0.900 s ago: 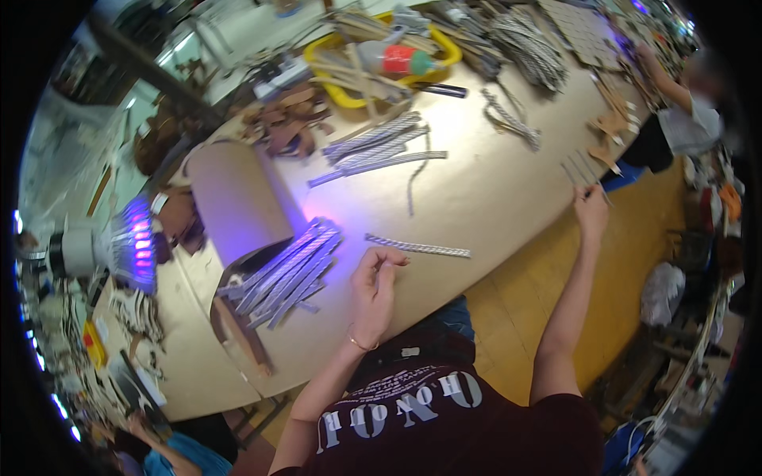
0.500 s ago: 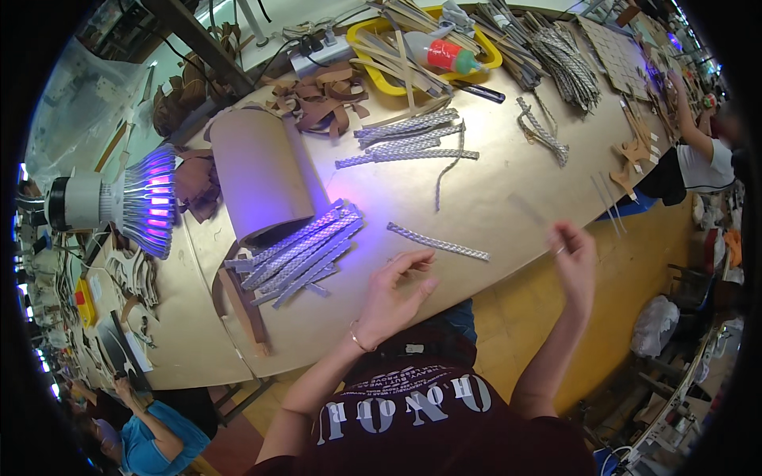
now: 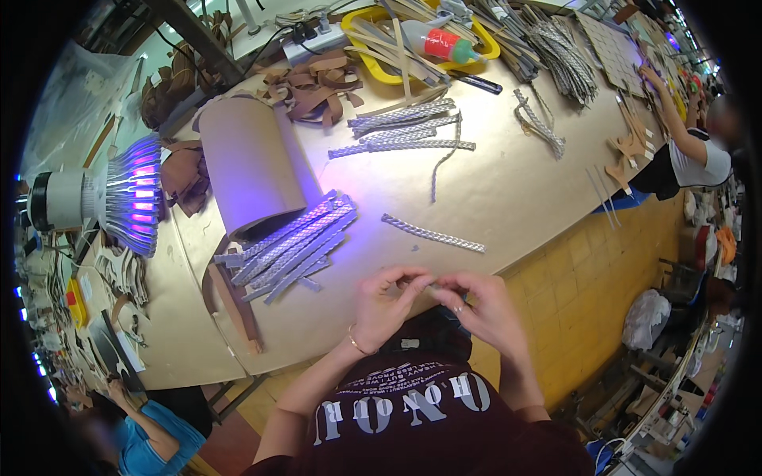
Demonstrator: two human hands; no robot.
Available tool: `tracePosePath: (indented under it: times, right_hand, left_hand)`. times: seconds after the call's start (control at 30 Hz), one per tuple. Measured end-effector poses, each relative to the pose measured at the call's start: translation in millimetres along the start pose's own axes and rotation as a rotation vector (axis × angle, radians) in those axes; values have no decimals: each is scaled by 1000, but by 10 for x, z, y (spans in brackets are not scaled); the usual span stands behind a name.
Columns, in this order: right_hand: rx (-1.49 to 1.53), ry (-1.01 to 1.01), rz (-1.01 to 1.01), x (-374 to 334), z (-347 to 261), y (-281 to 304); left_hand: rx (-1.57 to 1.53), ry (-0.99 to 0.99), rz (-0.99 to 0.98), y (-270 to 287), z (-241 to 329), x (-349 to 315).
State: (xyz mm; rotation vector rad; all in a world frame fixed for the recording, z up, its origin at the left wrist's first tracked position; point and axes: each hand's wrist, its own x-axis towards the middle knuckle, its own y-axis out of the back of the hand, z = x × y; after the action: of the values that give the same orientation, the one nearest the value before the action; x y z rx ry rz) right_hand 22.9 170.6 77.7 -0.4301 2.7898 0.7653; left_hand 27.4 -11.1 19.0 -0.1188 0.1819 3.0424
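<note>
Silver braid (image 3: 432, 233) lies beyond left hand (image 3: 382, 303) and right hand (image 3: 490, 309), fingers (image 3: 411, 295) pinched, on what I cannot tell.

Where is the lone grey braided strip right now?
In the head view, the lone grey braided strip lies near the centre on the tabletop, just beyond the left hand and right hand, to the right of the strip pile by the brown roll.

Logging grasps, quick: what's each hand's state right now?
Bare left hand, gold-toned bracelet at wrist: curled; whether it holds anything cannot be told.
Bare right hand: curled, close to the left; holding likewise unclear.
</note>
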Motion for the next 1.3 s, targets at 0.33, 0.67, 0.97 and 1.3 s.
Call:
tracePosePath:
  times: [0.33, 0.67, 0.97, 1.3]
  right_hand:
    - [-12, -44, 105, 701, 83, -401]
    - [-220, -114, 91, 958, 106, -511]
    - [-208, -182, 109, 978, 94, -537]
    - [-214, -203, 107, 979, 49, -524]
  left_hand:
    - [852, -325, 272, 272, -290, 306]
    - [1021, -334, 175, 247, -437, 335]
    - [1032, -332, 167, 233, -431, 332]
    - [1011, -332, 196, 250, -402, 359]
